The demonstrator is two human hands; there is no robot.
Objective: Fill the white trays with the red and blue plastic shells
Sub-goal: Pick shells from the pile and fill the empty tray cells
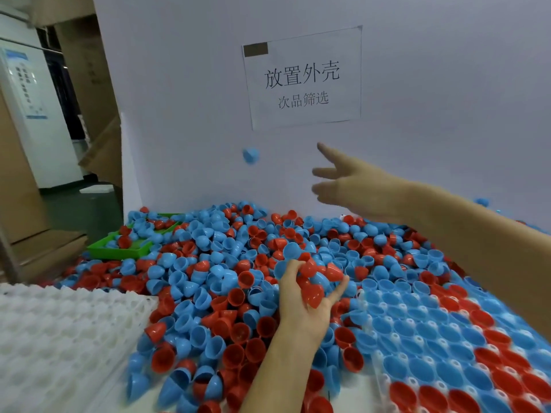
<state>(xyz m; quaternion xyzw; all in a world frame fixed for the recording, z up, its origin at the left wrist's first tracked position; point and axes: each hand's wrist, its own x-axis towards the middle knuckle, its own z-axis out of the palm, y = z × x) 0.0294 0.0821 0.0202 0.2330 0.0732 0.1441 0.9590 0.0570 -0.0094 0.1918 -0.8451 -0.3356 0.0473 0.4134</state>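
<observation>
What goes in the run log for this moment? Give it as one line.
left hand: grips red and blue shells | right hand: open, raised | blue shell: airborne | right tray: mostly filled | left tray: empty

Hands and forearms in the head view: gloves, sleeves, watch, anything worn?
Nothing worn that shows. The left hand and right hand are both bare: no gloves, rings or finger cots visible. Both forearms are bare as far as the frame edge, with no sleeve cuff, watch or wristband in view. The right hand is somewhat motion-blurred, so fine detail there is unclear.
</observation>
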